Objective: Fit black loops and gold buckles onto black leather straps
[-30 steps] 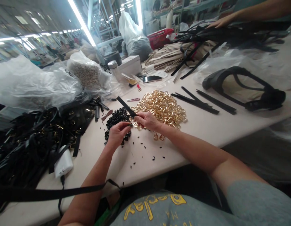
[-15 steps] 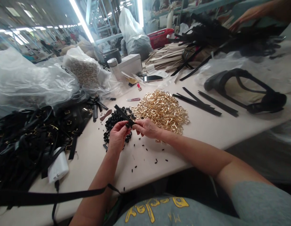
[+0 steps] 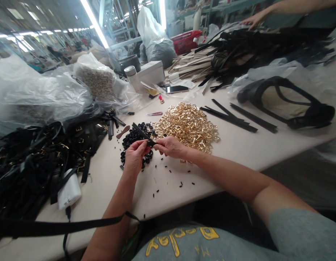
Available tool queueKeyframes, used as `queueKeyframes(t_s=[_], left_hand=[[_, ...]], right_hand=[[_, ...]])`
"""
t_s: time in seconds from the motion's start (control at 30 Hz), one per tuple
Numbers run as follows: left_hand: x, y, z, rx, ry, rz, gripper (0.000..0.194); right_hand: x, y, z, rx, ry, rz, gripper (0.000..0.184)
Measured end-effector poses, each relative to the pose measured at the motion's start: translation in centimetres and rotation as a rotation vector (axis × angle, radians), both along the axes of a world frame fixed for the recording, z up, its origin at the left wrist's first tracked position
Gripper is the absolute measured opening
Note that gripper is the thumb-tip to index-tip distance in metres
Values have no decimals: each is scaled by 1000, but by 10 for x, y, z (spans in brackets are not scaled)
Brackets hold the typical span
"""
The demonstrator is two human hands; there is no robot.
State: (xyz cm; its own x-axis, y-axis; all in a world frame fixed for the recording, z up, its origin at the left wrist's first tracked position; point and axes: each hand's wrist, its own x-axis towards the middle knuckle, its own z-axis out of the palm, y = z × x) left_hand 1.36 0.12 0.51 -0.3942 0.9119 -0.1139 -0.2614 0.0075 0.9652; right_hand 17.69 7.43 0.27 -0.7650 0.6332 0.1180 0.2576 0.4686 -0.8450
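Observation:
Between my two hands is a black strap (image 3: 141, 131), one end pointing up and away to the left. My left hand (image 3: 135, 152) pinches it near its lower part, where a small black piece shows that I cannot make out well. Closed around the strap just beside it is my right hand (image 3: 170, 146). Under and behind the left hand lies a heap of small black loops (image 3: 132, 137). A large pile of gold buckles (image 3: 188, 125) sits just beyond my right hand. Small black bits (image 3: 170, 171) are scattered on the table in front of my wrists.
Finished-looking black straps with gold buckles (image 3: 29, 159) crowd the left side, near a white power bank (image 3: 69, 192). Loose black straps (image 3: 230, 117) and a black bag (image 3: 287, 99) lie right. A phone (image 3: 176, 89) rests behind. Another person's hand (image 3: 256, 20) reaches over dark straps.
My hands stay together on the strap, with the left fingers shifted slightly around it. At the upper right, the other person's hand has moved left, and the dark straps there have shifted.

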Motion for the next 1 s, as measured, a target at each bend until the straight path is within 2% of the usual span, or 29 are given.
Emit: queueKeyframes(t_s=[0.27,0.4,0.5,0.6,0.7,0.77,0.87,1.0], left_hand=[[-6,-4,-3,18,331,-52,35],[-6,-7,-8,98,538,-71,29],[-4,-8,-10,121,569,-92,26],[-2,-7,-11,75,473,-114,28],[-3,-5,-12,78,411,-109,31],[-4,-4,-14,99,426,-96,31],[-5,-4,-17,131,495,-96,27],[0,-5,-17,193,606,-116,19]], right_hand=[[2,4,1,261,-101,25,21],[3,7,1,332,-141,41,19],[3,8,0,235,-123,83,22],[0,6,-2,37,-60,111,24],[-3,3,-6,-181,62,112,19],[-5,1,-7,-274,126,118,13],[-6,1,-9,-332,149,151,10],[-5,1,-9,-326,166,151,5]])
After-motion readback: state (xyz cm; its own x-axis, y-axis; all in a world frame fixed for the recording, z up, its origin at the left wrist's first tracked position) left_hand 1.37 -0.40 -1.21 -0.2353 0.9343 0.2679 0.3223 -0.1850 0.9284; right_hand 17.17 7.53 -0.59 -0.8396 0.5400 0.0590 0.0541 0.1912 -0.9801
